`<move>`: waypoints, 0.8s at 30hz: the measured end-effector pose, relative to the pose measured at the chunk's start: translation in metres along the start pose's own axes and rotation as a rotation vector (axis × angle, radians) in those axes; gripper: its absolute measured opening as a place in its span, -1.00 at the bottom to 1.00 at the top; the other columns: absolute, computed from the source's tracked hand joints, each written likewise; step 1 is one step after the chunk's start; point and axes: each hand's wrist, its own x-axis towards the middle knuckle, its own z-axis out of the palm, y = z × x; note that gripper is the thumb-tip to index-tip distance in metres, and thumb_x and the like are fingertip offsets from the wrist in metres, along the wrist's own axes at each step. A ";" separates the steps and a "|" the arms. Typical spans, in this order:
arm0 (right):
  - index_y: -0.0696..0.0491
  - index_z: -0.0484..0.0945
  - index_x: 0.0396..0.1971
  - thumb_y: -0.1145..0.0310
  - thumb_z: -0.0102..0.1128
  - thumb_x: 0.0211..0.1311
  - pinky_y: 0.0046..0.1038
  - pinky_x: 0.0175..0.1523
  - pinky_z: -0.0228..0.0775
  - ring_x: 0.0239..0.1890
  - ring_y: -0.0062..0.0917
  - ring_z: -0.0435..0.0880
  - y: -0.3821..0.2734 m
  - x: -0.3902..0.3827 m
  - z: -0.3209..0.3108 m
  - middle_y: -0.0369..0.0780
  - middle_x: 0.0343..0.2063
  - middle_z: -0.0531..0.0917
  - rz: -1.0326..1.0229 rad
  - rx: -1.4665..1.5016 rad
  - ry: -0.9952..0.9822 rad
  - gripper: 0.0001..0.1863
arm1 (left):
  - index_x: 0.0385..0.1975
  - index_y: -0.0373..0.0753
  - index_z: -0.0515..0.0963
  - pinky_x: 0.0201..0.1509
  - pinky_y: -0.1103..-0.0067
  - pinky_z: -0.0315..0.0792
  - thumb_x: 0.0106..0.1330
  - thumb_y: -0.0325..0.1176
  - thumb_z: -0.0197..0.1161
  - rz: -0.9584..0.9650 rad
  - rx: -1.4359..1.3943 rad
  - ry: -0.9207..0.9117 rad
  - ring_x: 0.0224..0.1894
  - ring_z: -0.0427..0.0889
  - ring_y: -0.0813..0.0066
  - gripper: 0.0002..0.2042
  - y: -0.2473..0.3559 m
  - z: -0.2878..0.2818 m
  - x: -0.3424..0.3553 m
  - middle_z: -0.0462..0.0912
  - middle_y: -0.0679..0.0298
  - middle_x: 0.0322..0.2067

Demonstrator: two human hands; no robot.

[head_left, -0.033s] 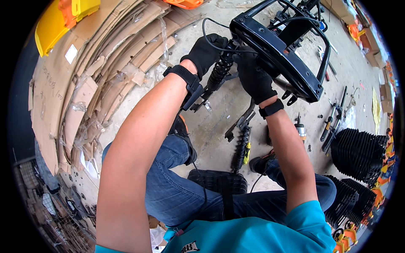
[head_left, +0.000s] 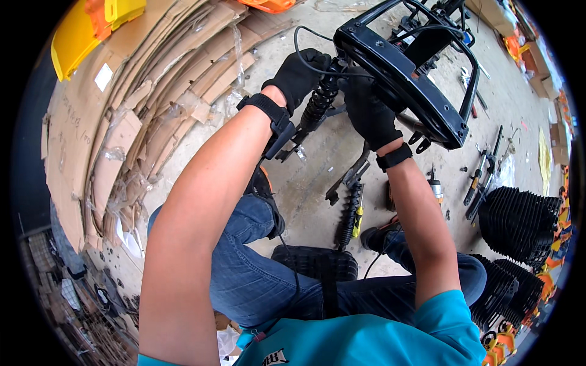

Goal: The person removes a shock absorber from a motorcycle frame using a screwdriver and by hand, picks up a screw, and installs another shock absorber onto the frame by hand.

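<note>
My left hand, in a black glove, is closed beside the upper end of a black coil-spring shock absorber. What its fingers hold is hidden. On the other side of that upper end is my right hand, also gloved, with its fingers curled in close under a black tubular metal frame. The frame's edge partly covers them, and what they grip does not show. A thin black cable loops above my left hand and passes across the joint between both hands.
Flattened cardboard is stacked at the left. Between my feet lie another spring shock absorber and a yellow-handled screwdriver. A power tool, metal rods and black ribbed parts are to the right.
</note>
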 end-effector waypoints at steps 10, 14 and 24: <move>0.04 0.56 -0.35 0.17 0.13 0.42 -0.64 -0.54 0.21 -0.62 -0.78 0.36 0.007 0.006 0.005 -0.43 -0.62 0.40 0.874 1.833 -0.418 -0.75 | -0.35 -0.05 0.55 -0.49 0.75 0.23 0.43 -0.30 0.13 0.089 0.020 -0.025 -0.53 0.33 0.78 -0.89 -0.009 -0.001 0.004 0.44 0.55 -0.53; 0.06 0.55 -0.38 0.11 0.12 0.40 -0.59 -0.57 0.25 -0.66 -0.72 0.40 0.005 0.001 -0.026 -0.38 -0.66 0.43 1.170 1.978 -0.445 -0.69 | -0.28 -0.10 0.59 -0.48 0.74 0.29 0.42 -0.26 0.14 -0.073 -0.150 0.045 -0.52 0.43 0.73 -0.88 -0.004 -0.002 -0.004 0.51 0.49 -0.51; 0.18 0.56 -0.28 0.16 0.19 0.30 -0.43 -0.46 0.52 -0.55 -0.47 0.67 -0.092 -0.129 -0.044 -0.18 -0.53 0.67 1.142 1.914 -1.013 -0.67 | 0.21 -0.34 0.39 0.20 0.40 0.41 0.00 -0.37 0.34 0.061 0.363 0.048 0.10 0.58 0.13 -0.34 -0.017 0.020 -0.033 0.62 0.00 0.01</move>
